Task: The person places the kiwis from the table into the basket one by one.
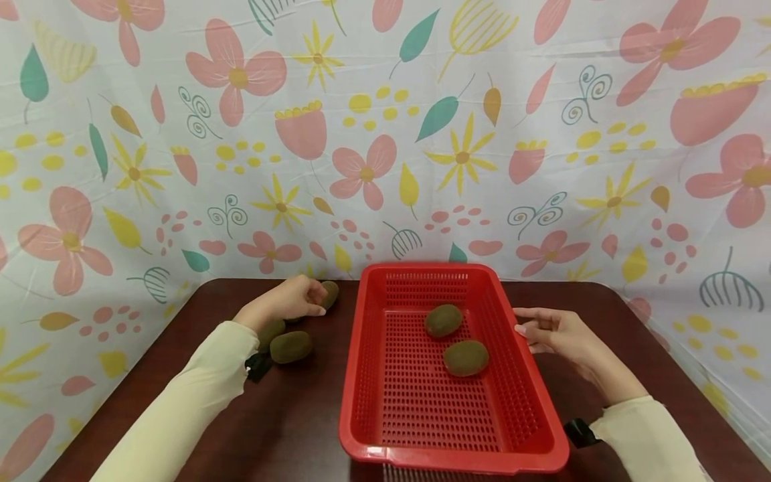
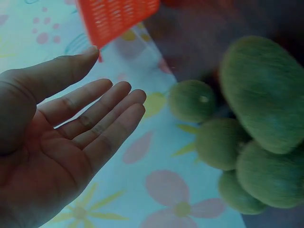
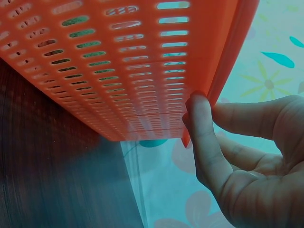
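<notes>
On the left of the table, my left hand hovers over a group of kiwis, its fingers loosely extended in the left wrist view and nothing in the palm. One kiwi lies nearest, another kiwi shows just beyond the fingertips, and others are partly hidden by the hand and sleeve. The red plastic basket stands at the middle, with two kiwis inside: a farther kiwi and a nearer kiwi. At the basket's right side, my right hand pinches the rim between thumb and finger.
The dark brown table runs back to a flower-printed cloth that hangs behind and around it. Black straps sit at both wrists, by the pale sleeves.
</notes>
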Tool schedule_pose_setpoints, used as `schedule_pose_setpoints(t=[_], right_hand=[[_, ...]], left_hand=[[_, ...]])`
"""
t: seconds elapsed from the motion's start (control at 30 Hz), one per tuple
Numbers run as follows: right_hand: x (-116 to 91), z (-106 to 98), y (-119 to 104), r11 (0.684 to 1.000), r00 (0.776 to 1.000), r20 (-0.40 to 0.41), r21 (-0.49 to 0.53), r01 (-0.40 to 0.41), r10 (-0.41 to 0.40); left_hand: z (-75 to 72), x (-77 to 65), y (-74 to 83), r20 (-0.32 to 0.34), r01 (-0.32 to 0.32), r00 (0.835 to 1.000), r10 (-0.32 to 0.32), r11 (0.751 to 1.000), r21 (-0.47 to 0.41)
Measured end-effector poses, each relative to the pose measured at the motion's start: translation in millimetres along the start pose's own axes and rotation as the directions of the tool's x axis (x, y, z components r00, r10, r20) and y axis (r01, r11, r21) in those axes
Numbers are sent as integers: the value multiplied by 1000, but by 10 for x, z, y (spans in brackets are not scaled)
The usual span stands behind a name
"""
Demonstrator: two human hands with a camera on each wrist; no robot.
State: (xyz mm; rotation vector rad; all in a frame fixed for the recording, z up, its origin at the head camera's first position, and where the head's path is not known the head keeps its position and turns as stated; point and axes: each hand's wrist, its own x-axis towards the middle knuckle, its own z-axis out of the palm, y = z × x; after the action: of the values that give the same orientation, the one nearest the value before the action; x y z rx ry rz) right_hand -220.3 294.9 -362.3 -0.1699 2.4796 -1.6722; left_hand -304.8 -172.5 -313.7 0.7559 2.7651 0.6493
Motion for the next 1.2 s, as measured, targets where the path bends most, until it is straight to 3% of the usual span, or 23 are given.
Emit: schedule_pose_setpoints(t=[0.27,0.53,0.93,1.2], right_hand=[[-5,-2,-2,1000,1000,2,1,4,-4],[10,0,15,1000,1000,2,2,18,-18],[22,11,9,1000,1000,11,9,16,-16],[19,2,11,1000,1000,12,7,12,-13]], left_hand=[[102,-142,-271,66,33,997,-35,999,18],[119,-254,-436,98,62,993,-68,996,66],[181,-298,-558,107,108,988,-110,994,22],[206,-314,-525,171,121,978,-118,993,-8]])
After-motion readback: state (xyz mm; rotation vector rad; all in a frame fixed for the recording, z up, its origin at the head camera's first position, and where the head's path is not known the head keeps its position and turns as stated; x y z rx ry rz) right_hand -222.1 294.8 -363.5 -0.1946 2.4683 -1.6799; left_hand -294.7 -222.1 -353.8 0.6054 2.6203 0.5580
